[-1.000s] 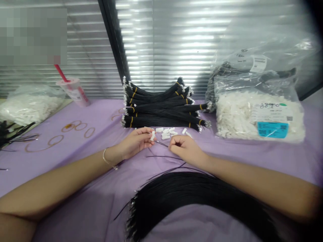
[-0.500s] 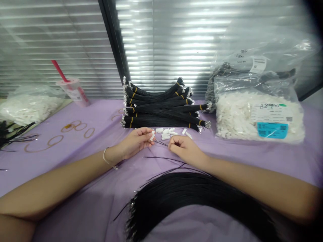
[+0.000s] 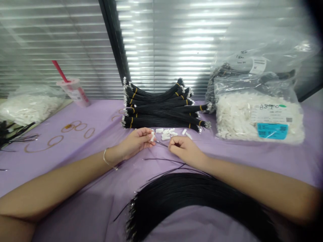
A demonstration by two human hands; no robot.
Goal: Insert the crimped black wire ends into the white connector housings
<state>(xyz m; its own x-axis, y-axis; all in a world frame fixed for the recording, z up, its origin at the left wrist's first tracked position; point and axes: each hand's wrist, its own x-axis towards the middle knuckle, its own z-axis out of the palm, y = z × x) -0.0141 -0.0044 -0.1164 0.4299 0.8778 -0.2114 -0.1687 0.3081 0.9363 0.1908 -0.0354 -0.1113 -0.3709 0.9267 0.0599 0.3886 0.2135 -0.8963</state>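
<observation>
Between its thumb and fingers, my left hand [image 3: 140, 141] pinches a small white connector housing [image 3: 152, 136]. My right hand [image 3: 186, 148] is closed on thin black wires [image 3: 161, 144], whose tips point left at the housing. Whether the tips enter it is too small to tell. Behind the hands, several loose white housings [image 3: 166, 135] lie on the purple cloth [image 3: 101, 188]. A large curved bundle of black wires [image 3: 191, 188] with shiny metal ends is spread in front of my right forearm, a few strands lying apart from it.
Tied black wire bundles [image 3: 156, 109] are stacked at the back. A clear bag of white parts [image 3: 252, 114] stands at the right. To the left are a cup with a red straw [image 3: 74, 91], rubber bands [image 3: 75, 126] and another bag [image 3: 30, 104].
Almost nothing differs. Both hands keep their grips, and the wires between them have shifted very slightly.
</observation>
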